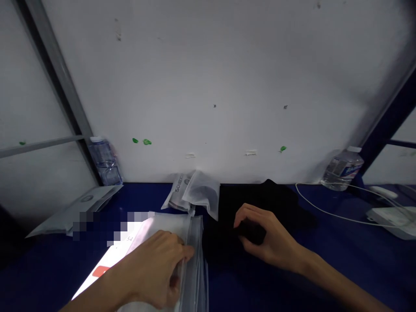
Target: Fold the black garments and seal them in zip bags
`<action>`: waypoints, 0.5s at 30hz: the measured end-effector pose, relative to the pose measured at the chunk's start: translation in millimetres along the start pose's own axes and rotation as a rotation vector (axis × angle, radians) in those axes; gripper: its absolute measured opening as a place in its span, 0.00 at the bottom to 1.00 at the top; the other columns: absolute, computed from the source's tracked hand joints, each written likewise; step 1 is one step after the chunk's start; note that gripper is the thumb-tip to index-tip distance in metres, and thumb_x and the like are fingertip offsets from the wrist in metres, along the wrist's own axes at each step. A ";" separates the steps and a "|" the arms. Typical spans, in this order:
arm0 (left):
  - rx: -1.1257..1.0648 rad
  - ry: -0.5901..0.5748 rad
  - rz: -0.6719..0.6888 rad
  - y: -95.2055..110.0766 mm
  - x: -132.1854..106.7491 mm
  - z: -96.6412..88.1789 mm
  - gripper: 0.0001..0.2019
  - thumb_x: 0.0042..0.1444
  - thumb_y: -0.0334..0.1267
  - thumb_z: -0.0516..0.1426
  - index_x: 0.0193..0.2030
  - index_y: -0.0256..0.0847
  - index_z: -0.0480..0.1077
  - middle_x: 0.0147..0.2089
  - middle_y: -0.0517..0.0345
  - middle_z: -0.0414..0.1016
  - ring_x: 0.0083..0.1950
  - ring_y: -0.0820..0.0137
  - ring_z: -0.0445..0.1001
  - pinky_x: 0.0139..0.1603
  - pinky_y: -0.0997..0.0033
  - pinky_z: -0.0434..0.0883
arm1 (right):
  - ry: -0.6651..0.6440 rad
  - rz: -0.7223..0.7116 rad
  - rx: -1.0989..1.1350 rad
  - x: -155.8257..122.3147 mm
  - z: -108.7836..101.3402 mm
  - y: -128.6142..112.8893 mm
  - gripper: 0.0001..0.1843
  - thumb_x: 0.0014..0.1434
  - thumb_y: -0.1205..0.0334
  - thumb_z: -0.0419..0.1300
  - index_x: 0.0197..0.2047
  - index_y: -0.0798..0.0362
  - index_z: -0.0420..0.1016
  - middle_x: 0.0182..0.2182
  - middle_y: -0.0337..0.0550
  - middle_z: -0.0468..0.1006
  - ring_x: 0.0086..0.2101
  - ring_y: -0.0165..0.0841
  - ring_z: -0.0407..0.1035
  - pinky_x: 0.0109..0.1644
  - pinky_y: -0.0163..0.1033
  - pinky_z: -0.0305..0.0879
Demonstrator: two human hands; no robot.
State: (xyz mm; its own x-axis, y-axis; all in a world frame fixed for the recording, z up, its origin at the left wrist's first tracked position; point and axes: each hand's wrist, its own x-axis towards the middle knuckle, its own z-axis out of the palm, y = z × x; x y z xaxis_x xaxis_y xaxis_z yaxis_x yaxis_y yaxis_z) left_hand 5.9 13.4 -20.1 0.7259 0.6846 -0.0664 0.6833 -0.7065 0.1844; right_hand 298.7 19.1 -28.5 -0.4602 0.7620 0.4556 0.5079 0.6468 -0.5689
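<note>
My left hand (156, 264) lies over a stack of clear frosted zip bags (195, 264), its fingers curled in and the thumb closed on the bags' right edge. Right of the stack, a heap of black cloth (260, 199) is spread on the blue table. My right hand (269, 238) is at the front of this cloth, with thumb and fingertips closed on a dark fold. The cloth is so dark that its shape is hard to make out. Partly under my left forearm, a bright white surface (107, 255) with a red patch shows.
Frosted printed bags (201, 190) lie by the wall, and more bags (78, 208) are at the left. Water bottles stand in the left corner (105, 162) and right corner (344, 169). A white cable (321, 210) runs to a white box (393, 221) at the right.
</note>
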 end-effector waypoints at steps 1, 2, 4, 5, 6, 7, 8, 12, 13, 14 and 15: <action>0.027 -0.001 -0.022 -0.5 0.3 -0.2 0.06 0.37 0.33 0.54 0.27 0.42 0.64 0.25 0.60 0.66 0.28 0.64 0.67 0.30 0.64 0.61 | 0.003 -0.004 -0.004 0.1 -0.2 -0.4 0.13 0.53 0.74 0.59 0.40 0.48 0.70 0.36 0.38 0.73 0.32 0.31 0.69 0.34 0.38 0.65; 0.055 0.002 -0.044 -1.1 0.3 -0.6 0.06 0.37 0.33 0.54 0.26 0.42 0.62 0.25 0.60 0.65 0.28 0.64 0.67 0.30 0.65 0.60 | 0.006 -0.008 -0.009 0.1 -0.6 -0.8 0.13 0.53 0.74 0.59 0.40 0.48 0.70 0.37 0.38 0.73 0.32 0.31 0.69 0.34 0.38 0.65; 0.079 0.005 -0.060 -2.0 -0.1 -2.2 0.06 0.36 0.33 0.54 0.24 0.42 0.60 0.25 0.60 0.65 0.29 0.64 0.67 0.29 0.66 0.60 | 0.014 -0.014 -0.019 0.2 -2.0 -1.7 0.13 0.53 0.74 0.59 0.40 0.48 0.70 0.37 0.38 0.73 0.33 0.31 0.69 0.35 0.38 0.65; 0.075 -0.001 -0.056 -2.1 -0.7 -3.7 0.06 0.36 0.33 0.54 0.24 0.42 0.59 0.25 0.60 0.65 0.29 0.65 0.67 0.28 0.67 0.59 | 0.021 -0.015 -0.026 0.3 -3.1 -2.1 0.14 0.53 0.74 0.59 0.40 0.48 0.70 0.37 0.38 0.73 0.33 0.31 0.69 0.35 0.38 0.65; 0.065 -0.006 -0.048 -1.8 -1.4 -5.7 0.06 0.37 0.33 0.54 0.24 0.42 0.59 0.25 0.60 0.65 0.28 0.65 0.66 0.28 0.68 0.59 | 0.028 -0.016 -0.030 0.4 -4.4 -2.3 0.13 0.53 0.74 0.60 0.40 0.48 0.70 0.36 0.38 0.73 0.33 0.31 0.69 0.35 0.38 0.65; 0.047 -0.004 -0.033 -1.1 -2.4 -8.2 0.06 0.38 0.33 0.54 0.24 0.41 0.59 0.25 0.61 0.66 0.29 0.66 0.66 0.28 0.68 0.59 | 0.034 -0.015 -0.032 0.6 -5.8 -2.4 0.13 0.53 0.74 0.59 0.40 0.48 0.70 0.36 0.38 0.73 0.33 0.32 0.69 0.35 0.38 0.65; 0.022 0.005 -0.019 0.0 -3.5 -11.0 0.06 0.39 0.33 0.54 0.25 0.41 0.59 0.26 0.61 0.67 0.29 0.66 0.67 0.29 0.68 0.60 | 0.043 -0.011 -0.032 0.9 -7.2 -2.2 0.13 0.53 0.74 0.59 0.40 0.48 0.70 0.36 0.38 0.73 0.33 0.32 0.69 0.34 0.38 0.65; -0.061 0.096 0.073 4.8 -8.5 -21.0 0.06 0.42 0.31 0.54 0.28 0.41 0.60 0.29 0.63 0.69 0.31 0.69 0.68 0.34 0.68 0.63 | 0.119 0.013 0.005 1.8 -11.5 -0.2 0.14 0.52 0.74 0.60 0.40 0.47 0.70 0.37 0.38 0.73 0.33 0.33 0.69 0.33 0.38 0.66; -0.070 0.124 0.105 5.5 -9.5 -22.3 0.06 0.41 0.30 0.54 0.28 0.41 0.60 0.30 0.63 0.69 0.31 0.69 0.68 0.35 0.68 0.64 | 0.151 0.022 0.031 2.0 -12.2 0.3 0.14 0.53 0.74 0.60 0.40 0.47 0.70 0.37 0.39 0.73 0.35 0.34 0.69 0.34 0.39 0.67; -0.072 0.154 0.134 5.9 -10.4 -23.1 0.07 0.41 0.29 0.53 0.29 0.41 0.60 0.30 0.63 0.68 0.31 0.70 0.68 0.35 0.68 0.64 | 0.185 0.026 0.065 2.1 -12.9 0.7 0.13 0.53 0.73 0.60 0.40 0.47 0.69 0.38 0.39 0.73 0.36 0.35 0.70 0.35 0.39 0.68; -0.075 0.185 0.162 5.9 -10.9 -23.3 0.08 0.40 0.28 0.53 0.29 0.41 0.60 0.30 0.63 0.67 0.31 0.70 0.68 0.35 0.68 0.64 | 0.221 0.027 0.108 2.2 -13.4 0.6 0.12 0.54 0.73 0.61 0.40 0.47 0.69 0.39 0.40 0.72 0.38 0.35 0.70 0.37 0.39 0.68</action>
State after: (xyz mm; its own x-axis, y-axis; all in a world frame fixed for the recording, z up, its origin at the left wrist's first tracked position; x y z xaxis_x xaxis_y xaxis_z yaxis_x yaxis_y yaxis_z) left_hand 0.1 5.9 4.5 0.7942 0.5892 0.1489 0.5461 -0.7994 0.2505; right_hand 307.7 21.6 -18.7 -0.2713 0.7750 0.5708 0.4316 0.6280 -0.6476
